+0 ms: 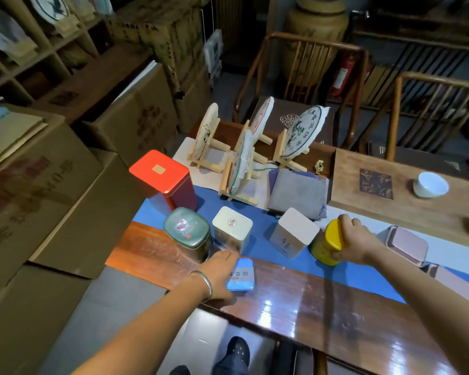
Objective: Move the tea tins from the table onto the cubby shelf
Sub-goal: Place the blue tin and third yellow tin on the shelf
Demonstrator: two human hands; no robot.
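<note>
Several tea tins stand on the wooden table [322, 301]. My left hand [218, 274] grips a small blue tin [241, 274] near the front edge. My right hand [356, 240] grips a yellow tin [328, 243] by its lid. Between and behind them stand a green tin [187, 230], a cream tin [232, 228], a white tin [295, 231] and a tall red tin [163, 177]. Two pinkish tins [406, 244] [452, 280] sit to the right. The cubby shelf [46, 47] is at the upper left.
Stacked cardboard boxes [52, 185] fill the floor between table and shelf. Tea cakes on wooden stands [241, 163], a grey cloth [295, 193], a wooden tray [404, 196] with a white cup [429, 184] and two chairs [309, 69] lie behind the tins.
</note>
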